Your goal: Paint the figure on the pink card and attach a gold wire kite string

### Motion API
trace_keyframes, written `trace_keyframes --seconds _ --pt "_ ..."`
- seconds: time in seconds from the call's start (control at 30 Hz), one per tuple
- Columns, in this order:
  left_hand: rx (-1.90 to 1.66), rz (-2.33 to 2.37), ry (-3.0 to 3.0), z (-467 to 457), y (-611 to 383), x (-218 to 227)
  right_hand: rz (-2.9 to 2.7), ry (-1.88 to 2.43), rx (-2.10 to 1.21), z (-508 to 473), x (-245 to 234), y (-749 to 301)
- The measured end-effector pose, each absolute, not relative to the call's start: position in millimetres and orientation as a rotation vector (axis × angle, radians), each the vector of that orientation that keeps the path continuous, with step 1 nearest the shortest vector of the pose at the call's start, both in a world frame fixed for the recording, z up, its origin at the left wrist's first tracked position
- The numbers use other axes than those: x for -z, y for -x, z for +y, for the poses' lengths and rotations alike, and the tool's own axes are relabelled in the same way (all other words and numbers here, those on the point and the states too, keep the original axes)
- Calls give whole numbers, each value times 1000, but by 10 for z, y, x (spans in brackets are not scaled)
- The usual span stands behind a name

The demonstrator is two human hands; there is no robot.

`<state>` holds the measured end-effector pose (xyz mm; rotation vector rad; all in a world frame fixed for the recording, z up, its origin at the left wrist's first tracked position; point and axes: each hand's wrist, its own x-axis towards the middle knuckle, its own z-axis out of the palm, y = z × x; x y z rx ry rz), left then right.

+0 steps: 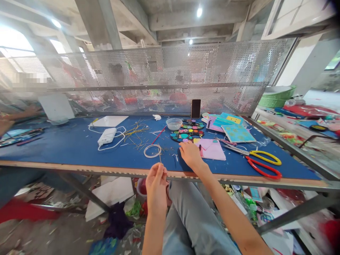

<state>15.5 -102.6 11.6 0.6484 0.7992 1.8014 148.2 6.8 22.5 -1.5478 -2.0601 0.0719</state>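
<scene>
My left hand (156,177) is closed in a pinch at the table's front edge, on a thin yellowish stem (160,159) that points up. Just beyond it lies a white ring (145,151), with a red paintbrush (159,134) behind. My right hand (190,154) rests palm down on the blue table, fingers slightly bent and apart, holding nothing that I can see. It lies between a black paint palette (174,137) with coloured wells and a pink painted card (212,149). What is under its palm is hidden.
Large scissors (255,156) with red and yellow handles lie at right, near painted cards (237,133). Behind are a clear bowl (174,124) and an upright phone (196,108). Dry stems (136,131) and a white corded device (107,135) lie left. A perforated metal screen (159,78) bounds the back.
</scene>
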Motion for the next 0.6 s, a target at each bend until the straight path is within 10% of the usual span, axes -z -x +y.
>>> trace_keyframes --seconds 0.6 --pt "-1233 937 -1708 238 -739 -480 -2084 1334 -406 174 -853 -3543"
